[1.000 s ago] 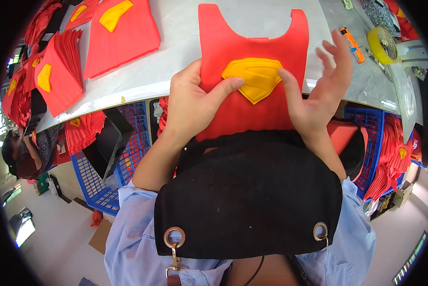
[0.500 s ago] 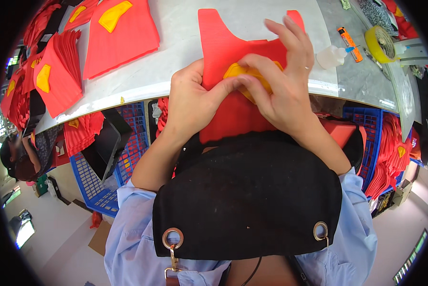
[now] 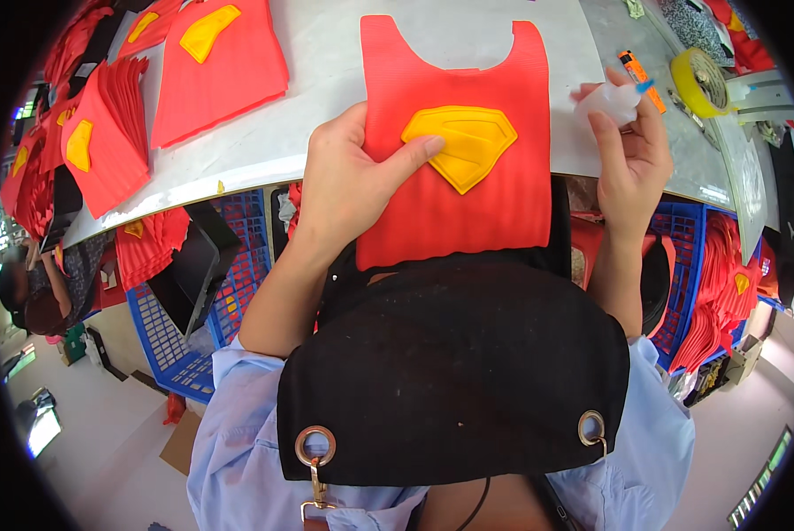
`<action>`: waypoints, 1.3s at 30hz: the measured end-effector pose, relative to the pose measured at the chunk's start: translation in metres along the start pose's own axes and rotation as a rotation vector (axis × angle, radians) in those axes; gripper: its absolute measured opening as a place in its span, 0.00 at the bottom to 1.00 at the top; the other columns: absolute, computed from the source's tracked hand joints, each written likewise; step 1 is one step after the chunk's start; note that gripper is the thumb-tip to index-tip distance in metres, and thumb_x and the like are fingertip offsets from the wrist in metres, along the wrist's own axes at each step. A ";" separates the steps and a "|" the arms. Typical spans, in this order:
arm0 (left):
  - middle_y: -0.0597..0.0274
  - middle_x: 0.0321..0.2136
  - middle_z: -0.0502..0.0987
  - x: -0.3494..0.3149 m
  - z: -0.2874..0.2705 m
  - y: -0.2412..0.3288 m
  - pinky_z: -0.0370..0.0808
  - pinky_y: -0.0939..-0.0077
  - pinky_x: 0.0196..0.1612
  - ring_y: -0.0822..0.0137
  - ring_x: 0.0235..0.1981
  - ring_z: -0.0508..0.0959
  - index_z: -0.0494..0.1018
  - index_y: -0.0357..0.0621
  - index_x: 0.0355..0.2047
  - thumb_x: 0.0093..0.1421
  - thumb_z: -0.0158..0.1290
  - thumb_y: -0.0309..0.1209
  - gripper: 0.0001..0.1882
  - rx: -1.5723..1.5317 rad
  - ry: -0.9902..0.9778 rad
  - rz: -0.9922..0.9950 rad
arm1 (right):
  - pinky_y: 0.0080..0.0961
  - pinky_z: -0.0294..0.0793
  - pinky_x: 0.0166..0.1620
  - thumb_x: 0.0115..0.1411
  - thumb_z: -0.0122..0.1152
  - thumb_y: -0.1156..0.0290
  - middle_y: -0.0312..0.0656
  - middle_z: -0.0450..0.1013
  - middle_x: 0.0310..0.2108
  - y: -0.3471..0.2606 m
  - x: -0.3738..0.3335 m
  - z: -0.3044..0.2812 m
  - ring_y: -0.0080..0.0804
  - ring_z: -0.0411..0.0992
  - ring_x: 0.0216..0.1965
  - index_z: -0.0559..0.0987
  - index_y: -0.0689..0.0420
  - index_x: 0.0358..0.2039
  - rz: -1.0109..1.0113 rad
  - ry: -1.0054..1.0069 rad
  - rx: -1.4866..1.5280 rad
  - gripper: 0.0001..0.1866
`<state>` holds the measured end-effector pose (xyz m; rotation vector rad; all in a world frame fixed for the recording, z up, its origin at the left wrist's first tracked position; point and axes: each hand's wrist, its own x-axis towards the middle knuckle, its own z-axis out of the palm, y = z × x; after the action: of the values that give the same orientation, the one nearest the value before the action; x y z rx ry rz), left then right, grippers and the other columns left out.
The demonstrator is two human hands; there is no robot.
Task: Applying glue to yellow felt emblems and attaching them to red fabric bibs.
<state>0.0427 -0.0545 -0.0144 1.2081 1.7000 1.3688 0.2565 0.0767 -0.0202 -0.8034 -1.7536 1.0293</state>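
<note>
A red vest-shaped panel (image 3: 503, 203) with a curved neck cut-out lies over the table's near edge and toward my lap. On its middle sits a yellow shield-shaped patch (image 3: 467, 146). My left hand (image 3: 352, 168) grips the panel's left side, the thumb lying on the patch's left corner and the fingers hidden underneath. Over the table at the right, my right hand (image 3: 631, 155) is closed round a small translucent white squeeze bottle (image 3: 609, 106) with a blue tip, held tilted.
Stacked red panels with yellow patches (image 3: 229, 88) cover the table's left. An orange tube (image 3: 643, 80) and a yellow tape roll (image 3: 699, 81) lie at the right. Blue crates (image 3: 171, 341) with red pieces stand below both sides. Another person (image 3: 38, 288) is at the far left.
My right hand has left the patch, moved right and picked up the squeeze bottle from the table. My left hand still holds the panel, its thumb now flat on the patch.
</note>
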 end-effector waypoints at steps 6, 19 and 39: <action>0.55 0.32 0.80 0.001 0.001 0.005 0.75 0.77 0.36 0.69 0.32 0.80 0.73 0.31 0.37 0.50 0.61 0.29 0.17 -0.006 -0.010 -0.046 | 0.18 0.71 0.41 0.54 0.58 0.74 0.46 0.74 0.40 -0.019 0.010 0.002 0.25 0.72 0.38 0.73 0.67 0.43 -0.130 -0.386 0.454 0.16; 0.56 0.31 0.80 0.001 -0.001 0.006 0.76 0.78 0.34 0.71 0.31 0.80 0.73 0.33 0.37 0.50 0.61 0.29 0.16 0.062 0.001 -0.014 | 0.16 0.72 0.30 0.55 0.61 0.70 0.38 0.77 0.25 -0.043 0.022 0.066 0.21 0.75 0.27 0.79 0.62 0.30 -0.325 -0.357 -0.003 0.08; 0.58 0.32 0.79 0.000 0.007 0.007 0.74 0.80 0.36 0.74 0.32 0.77 0.73 0.30 0.38 0.51 0.60 0.25 0.15 -0.048 0.022 -0.063 | 0.14 0.66 0.28 0.56 0.57 0.73 0.39 0.75 0.28 0.003 -0.030 -0.004 0.20 0.70 0.26 0.79 0.65 0.34 -0.235 -0.032 -0.128 0.09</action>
<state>0.0509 -0.0517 -0.0092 1.1076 1.6964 1.3813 0.2714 0.0534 -0.0332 -0.6430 -1.9051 0.7841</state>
